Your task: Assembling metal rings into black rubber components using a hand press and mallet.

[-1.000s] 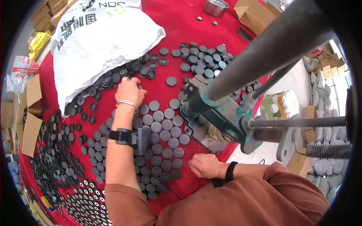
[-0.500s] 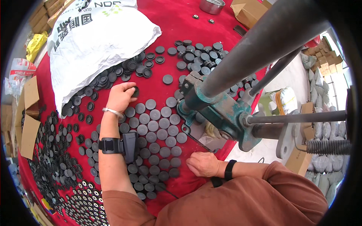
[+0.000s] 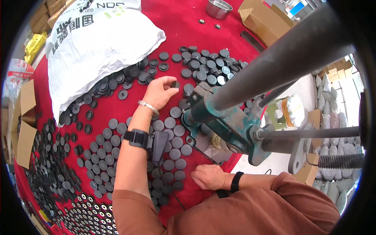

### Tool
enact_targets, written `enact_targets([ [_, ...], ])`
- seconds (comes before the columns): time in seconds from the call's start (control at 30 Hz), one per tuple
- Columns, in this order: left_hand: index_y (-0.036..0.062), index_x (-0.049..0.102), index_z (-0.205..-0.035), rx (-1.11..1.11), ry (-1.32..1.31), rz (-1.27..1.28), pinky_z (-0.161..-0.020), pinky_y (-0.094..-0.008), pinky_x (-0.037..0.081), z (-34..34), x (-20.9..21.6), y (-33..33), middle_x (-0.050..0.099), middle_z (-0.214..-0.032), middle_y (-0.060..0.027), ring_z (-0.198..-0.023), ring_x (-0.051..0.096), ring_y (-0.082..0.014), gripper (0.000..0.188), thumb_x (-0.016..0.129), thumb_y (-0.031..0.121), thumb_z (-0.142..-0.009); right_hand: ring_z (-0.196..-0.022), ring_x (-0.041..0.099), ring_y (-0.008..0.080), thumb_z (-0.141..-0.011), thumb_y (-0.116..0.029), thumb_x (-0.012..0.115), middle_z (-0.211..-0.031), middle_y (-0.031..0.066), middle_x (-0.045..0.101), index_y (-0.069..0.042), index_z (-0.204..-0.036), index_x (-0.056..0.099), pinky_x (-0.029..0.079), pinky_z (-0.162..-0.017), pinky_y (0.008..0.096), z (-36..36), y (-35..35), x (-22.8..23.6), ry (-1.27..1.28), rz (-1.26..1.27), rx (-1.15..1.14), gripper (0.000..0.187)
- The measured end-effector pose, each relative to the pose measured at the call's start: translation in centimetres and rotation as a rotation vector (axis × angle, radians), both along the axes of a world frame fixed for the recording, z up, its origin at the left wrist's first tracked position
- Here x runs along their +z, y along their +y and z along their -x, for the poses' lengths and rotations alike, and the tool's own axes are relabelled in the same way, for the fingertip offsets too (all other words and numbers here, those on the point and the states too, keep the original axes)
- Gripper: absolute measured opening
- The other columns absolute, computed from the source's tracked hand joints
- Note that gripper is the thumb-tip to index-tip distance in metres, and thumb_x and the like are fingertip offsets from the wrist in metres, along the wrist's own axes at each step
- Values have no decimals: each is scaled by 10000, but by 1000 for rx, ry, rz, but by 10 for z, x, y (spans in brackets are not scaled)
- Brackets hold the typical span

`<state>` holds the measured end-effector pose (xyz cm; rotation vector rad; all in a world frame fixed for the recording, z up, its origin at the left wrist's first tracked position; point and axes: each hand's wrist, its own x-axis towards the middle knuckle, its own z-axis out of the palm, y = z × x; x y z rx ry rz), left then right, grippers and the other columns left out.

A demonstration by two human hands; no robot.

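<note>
Ridged, round black caps [image 3: 103, 86] heap along the edge of a crinkled white sack [image 3: 103, 43], 10 o'clock from the left hand [image 3: 158, 93]. That hand pinches a dark disc [image 3: 175, 84] at its 2 o'clock; the right hand [image 3: 208, 177], at 5 o'clock, curls loosely over the red-clothed worktop [image 3: 182, 33], its palm hidden.

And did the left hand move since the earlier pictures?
Yes. Pinching a dark disc, the left hand has moved right, away from the white sack and closer to the green machine.
</note>
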<state>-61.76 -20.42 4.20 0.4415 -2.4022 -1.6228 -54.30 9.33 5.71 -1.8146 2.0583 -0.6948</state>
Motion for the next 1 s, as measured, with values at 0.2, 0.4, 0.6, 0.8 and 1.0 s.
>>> enact_targets([
  [0.2, 12, 561, -1077, -21, 138, -665, -770, -246, 498, -8, 5, 1, 610, -952, -56, -864, 587, -123, 377, 651, -58, -717, -628, 542, 191, -752, -141, 589, -697, 35, 460, -108, -780, 518, 456, -533, 290, 1, 2, -1, 28, 18, -6, 83],
  [0.4, -41, 477, -1217, 123, 168, -552, -826, -290, 490, 4, 20, 11, 571, -1133, -187, -990, 589, -210, 532, 687, 42, -735, -630, 545, 206, -756, -140, 588, -697, 48, 463, -99, -761, 501, 459, -518, 316, -1, -1, -1, -14, 3, -17, 97],
  [0.6, 5, 624, -1011, -292, -142, 233, -753, -306, 479, -25, 28, 4, 619, -973, -114, -842, 606, -241, 351, 702, 97, -681, -625, 547, 200, -752, -132, 590, -698, 48, 463, -91, -768, 506, 461, -519, 310, 2, 1, -1, 6, 23, -40, 95],
  [0.8, 33, 636, -928, -252, -119, 584, -785, -384, 459, -45, 36, 27, 605, -906, -133, -867, 555, -302, 345, 727, 173, -626, -633, 548, 192, -750, -134, 592, -703, 43, 463, -96, -772, 511, 461, -525, 302, 0, -1, -1, 16, 10, -24, 92],
  [1.0, 4, 584, -1021, -68, -166, 319, -780, -316, 484, -50, 33, 22, 614, -934, -112, -852, 598, -217, 350, 680, 59, -689, -635, 546, 197, -754, -137, 591, -708, 46, 467, -96, -782, 513, 460, -533, 304, 0, -1, 0, 19, 21, -16, 92],
])
